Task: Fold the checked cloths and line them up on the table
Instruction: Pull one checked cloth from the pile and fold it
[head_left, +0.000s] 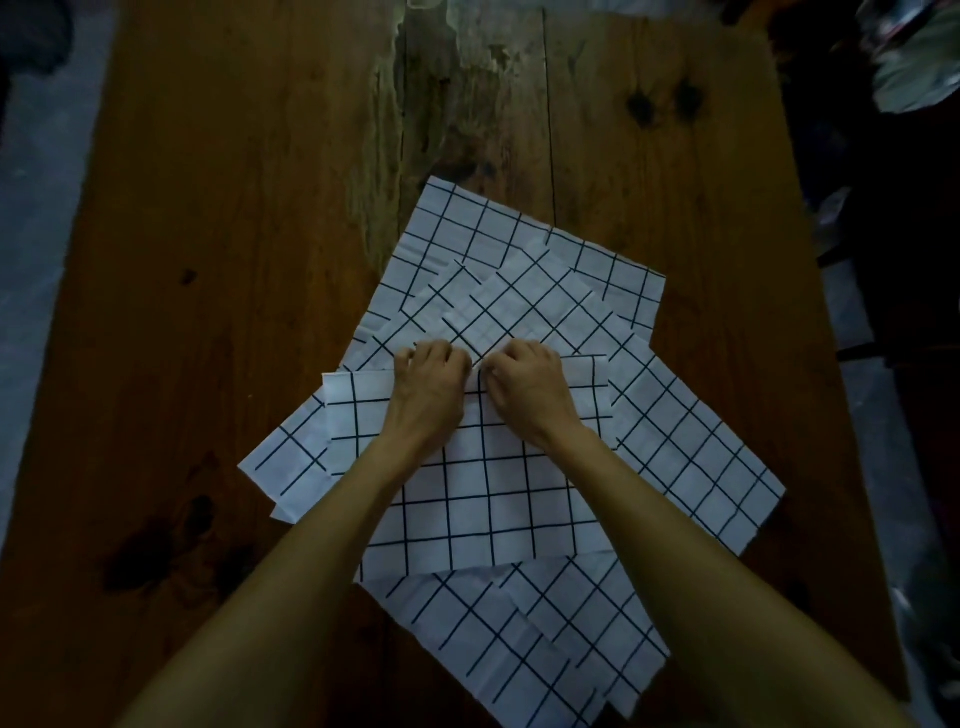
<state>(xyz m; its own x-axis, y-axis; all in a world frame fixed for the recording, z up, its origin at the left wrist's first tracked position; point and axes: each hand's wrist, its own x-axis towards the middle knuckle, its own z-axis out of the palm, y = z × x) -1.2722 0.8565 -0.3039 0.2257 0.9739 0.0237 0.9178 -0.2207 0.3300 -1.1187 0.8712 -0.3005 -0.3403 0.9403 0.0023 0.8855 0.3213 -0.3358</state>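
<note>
My left hand (429, 375) and right hand (525, 378), fingers curled, pinch the top cloth's (483, 483) far edge mid-pile; best lift evenly, matching corners before creasing.

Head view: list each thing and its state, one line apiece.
top cloth: flat, unfolded, far edge gripped by both hands
cloths beneath: unfolded, overlapping, askew
left hand: fingers curled on top cloth's edge
right hand: fingers curled on same edge
table: wooden, worn
</note>
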